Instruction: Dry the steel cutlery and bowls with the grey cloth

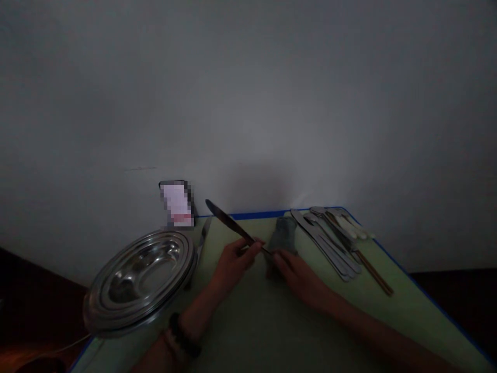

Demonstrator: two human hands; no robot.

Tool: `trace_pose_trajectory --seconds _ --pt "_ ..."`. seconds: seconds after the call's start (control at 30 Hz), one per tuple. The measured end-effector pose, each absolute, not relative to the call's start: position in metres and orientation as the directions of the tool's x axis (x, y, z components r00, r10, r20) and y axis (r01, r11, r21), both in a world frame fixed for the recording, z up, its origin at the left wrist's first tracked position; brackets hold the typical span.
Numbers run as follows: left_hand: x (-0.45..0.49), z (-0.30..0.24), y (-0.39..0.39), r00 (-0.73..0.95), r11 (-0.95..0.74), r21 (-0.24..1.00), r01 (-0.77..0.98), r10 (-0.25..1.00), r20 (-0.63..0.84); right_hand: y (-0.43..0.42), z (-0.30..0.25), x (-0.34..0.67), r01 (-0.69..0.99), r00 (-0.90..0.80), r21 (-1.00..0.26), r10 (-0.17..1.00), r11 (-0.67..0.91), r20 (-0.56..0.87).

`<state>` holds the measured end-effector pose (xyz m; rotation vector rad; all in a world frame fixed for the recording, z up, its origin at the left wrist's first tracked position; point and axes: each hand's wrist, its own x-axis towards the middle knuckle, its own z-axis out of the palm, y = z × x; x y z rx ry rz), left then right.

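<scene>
A dark metal table knife (233, 225) is held up at a slant in front of me, its long, round-tipped blade bare and pointing up to the left, its handle sloping down rightward. Against the handle's lower end a dull grey cloth (283, 234) sits bunched, its folds blurred in the gloom.

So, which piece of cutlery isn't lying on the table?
The knife held up in the left hand, its handle end at the right hand; the other cutlery lies on the table.

Pixelation blurs the propped screen (176, 202), and the hands (236, 260) hide part of the knife (225, 215)
</scene>
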<state>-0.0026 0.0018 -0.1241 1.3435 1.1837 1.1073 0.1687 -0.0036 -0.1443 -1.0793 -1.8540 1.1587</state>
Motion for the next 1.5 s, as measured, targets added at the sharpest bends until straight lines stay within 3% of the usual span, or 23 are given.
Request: trace_pose_trajectory --seconds 0.13,0.33,0.57,0.8,0.9,1.13,1.5 --pt "0.012 -0.101 0.014 0.146 -0.072 0.968 0.242 0.989 0.037 -0.006 -0.144 0.176 0.386 -0.35 -0.858 0.914 0.339 0.203" --pt "0.032 -0.113 0.019 0.176 -0.252 0.882 0.397 0.965 0.196 -0.003 -0.141 0.191 0.478 -0.272 -0.809 0.934 0.342 0.234" --pt "0.035 -0.144 0.012 0.24 -0.464 0.5 0.731 0.861 0.449 0.01 -0.146 0.224 0.705 -0.058 -0.648 0.934 0.287 0.352" --pt "0.046 -0.149 0.021 0.444 -0.62 0.255 0.742 0.739 0.506 0.017 -0.152 0.267 0.841 0.032 -0.518 0.94 0.158 0.34" --pt "0.043 -0.155 0.02 0.51 -0.661 0.236 0.712 0.718 0.473 0.015 -0.154 0.272 0.883 0.035 -0.452 0.942 0.127 0.334" --pt "0.04 -0.162 0.021 0.486 -0.605 0.28 0.745 0.78 0.394 0.013 -0.141 0.278 0.94 0.071 -0.34 0.955 0.033 0.289" --pt "0.035 -0.162 0.02 0.432 -0.584 0.286 0.76 0.782 0.45 0.008 -0.142 0.278 0.978 -0.026 -0.198 0.979 0.067 0.201"
